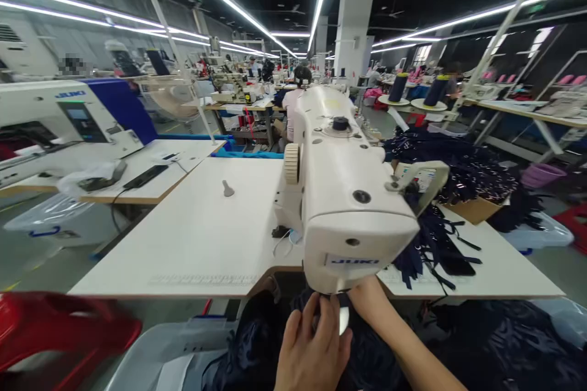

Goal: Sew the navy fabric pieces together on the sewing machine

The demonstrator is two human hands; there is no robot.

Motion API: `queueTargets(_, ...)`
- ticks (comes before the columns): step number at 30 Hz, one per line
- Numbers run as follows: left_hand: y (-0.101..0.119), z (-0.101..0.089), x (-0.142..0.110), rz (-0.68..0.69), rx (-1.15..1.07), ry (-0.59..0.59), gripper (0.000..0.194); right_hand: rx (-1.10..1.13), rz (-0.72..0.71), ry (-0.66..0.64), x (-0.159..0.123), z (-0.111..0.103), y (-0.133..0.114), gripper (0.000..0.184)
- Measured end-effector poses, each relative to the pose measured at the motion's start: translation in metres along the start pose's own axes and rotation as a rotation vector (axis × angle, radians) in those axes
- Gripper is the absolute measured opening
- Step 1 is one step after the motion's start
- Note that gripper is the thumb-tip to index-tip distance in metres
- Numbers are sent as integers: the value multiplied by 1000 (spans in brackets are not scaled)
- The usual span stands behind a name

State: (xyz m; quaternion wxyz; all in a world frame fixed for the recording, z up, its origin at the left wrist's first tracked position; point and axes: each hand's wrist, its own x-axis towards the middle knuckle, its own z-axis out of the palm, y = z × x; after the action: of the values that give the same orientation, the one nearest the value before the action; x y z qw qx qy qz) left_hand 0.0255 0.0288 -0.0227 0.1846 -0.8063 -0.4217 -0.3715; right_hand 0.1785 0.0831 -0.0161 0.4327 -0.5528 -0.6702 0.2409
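Note:
A white JUKI sewing machine (353, 232) points its head toward me over the table's front edge. Under that head, my left hand (316, 342) has its fingers bent and close together on dark navy fabric (367, 348). A small bright white piece (343, 320) shows beside its fingers; what it is I cannot make out. My right hand (364, 299) reaches in from the right beneath the machine head, which hides its fingers. More of the dark fabric hangs below, over my lap and to the left.
On the white tabletop (197, 220) lies a small grey tool (227, 189). At right, navy straps (422, 238) spill near a cardboard box (477, 211) and a dark phone (458, 263). A red stool (59, 330) and a clear plastic bin (151, 354) stand at lower left.

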Motion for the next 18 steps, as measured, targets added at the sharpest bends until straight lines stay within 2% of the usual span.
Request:
queueTargets(5,-1,0,-4,16,-35,-109,31,106,29,5,0,-7,-13,27)
queueTargets(8,-5,12,-16,0,-88,-112,35,174,50,20,0,-7,-16,28)
queueTargets(11,-17,34,-44,-120,-162,0,56,234,83,65,-4,-2,-21,28)
queueTargets(12,-22,44,-57,-198,-185,33,66,276,104,88,-8,-1,-23,28)
queueTargets(13,-27,53,-70,-292,-209,18,75,333,135,111,-14,0,-25,28)
queueTargets(16,-37,79,-109,-484,-270,-110,93,447,221,135,-40,-6,-30,29)
queueTargets(18,-36,93,-125,-512,-305,-271,84,307,150,72,-65,-16,-31,26)
